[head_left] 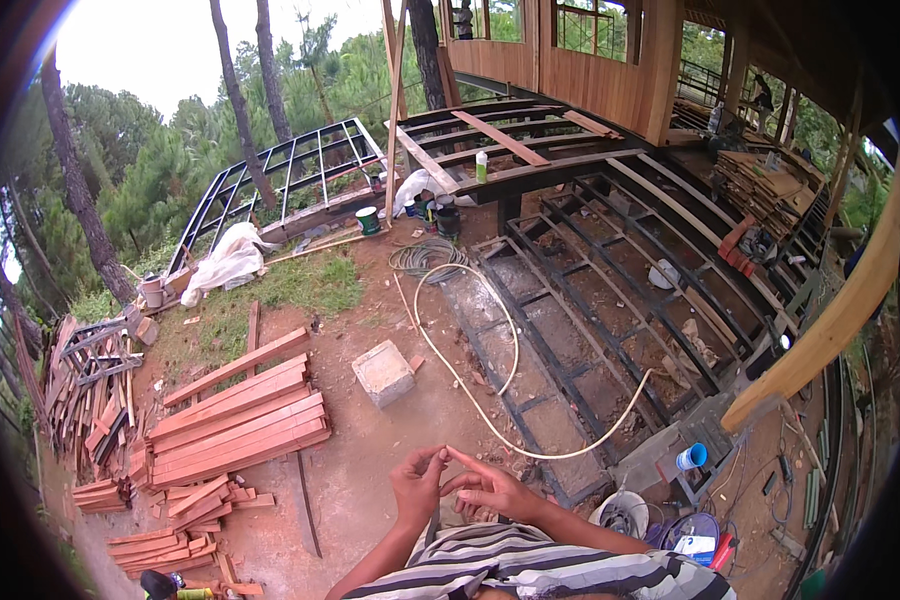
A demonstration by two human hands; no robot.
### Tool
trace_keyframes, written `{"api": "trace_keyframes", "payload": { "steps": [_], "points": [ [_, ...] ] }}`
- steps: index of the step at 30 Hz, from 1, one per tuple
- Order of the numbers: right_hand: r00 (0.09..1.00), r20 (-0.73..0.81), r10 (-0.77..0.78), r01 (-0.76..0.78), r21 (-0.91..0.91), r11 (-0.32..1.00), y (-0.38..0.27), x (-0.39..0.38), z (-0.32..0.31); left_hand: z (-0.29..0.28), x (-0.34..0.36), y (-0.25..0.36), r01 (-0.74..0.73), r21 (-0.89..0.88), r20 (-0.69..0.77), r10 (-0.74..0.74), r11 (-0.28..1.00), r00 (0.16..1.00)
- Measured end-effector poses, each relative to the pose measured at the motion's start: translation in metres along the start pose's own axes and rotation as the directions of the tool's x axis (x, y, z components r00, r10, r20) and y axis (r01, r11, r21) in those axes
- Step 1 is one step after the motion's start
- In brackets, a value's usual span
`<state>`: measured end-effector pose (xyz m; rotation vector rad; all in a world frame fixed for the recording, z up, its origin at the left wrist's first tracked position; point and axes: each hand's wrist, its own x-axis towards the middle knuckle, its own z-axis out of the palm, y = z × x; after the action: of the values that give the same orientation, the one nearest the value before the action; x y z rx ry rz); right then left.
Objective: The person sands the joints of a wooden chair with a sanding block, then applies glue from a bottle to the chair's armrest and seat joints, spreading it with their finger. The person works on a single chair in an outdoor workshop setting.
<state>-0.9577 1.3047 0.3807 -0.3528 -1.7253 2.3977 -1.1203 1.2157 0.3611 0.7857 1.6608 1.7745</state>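
Observation:
My left hand (417,486) and my right hand (488,489) meet in front of me at the lower middle of the head view, fingertips touching each other. Both forearms rise from the bottom edge over a striped garment (530,568). I cannot make out any object between the fingers; something very small could be hidden there. Below the hands lies bare reddish ground. A pale hose (490,400) curves across the dirt just beyond them.
Stacked reddish planks (235,420) lie to the left, a concrete block (383,372) ahead. A black steel floor frame (610,290) spans the right, with a wooden building (580,60) behind. Buckets and tools (690,500) sit at lower right. A curved wooden beam (840,310) crosses the right edge.

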Motion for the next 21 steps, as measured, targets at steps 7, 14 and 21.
{"api": "trace_keyframes", "payload": {
  "steps": [7, 14, 21],
  "points": [
    [0.986, 0.160, 0.050, -0.064, 0.084, 0.994, -0.056, 0.157, -0.136, 0.029, 0.187, -0.017, -0.015, -0.057, -0.139, 0.006, 0.998, 0.990],
    [0.997, 0.064, -0.047, 0.028, 0.276, 0.961, -0.096, 0.307, -0.264, 0.064, 0.415, -0.042, -0.083, -0.074, 0.001, 0.083, 0.994, 0.997],
    [0.969, -0.093, -0.227, 0.242, 0.501, 0.831, -0.172, 0.388, -0.386, 0.141, 0.597, 0.019, -0.077, -0.200, 0.336, 0.142, 0.977, 0.931]
  ]
}}
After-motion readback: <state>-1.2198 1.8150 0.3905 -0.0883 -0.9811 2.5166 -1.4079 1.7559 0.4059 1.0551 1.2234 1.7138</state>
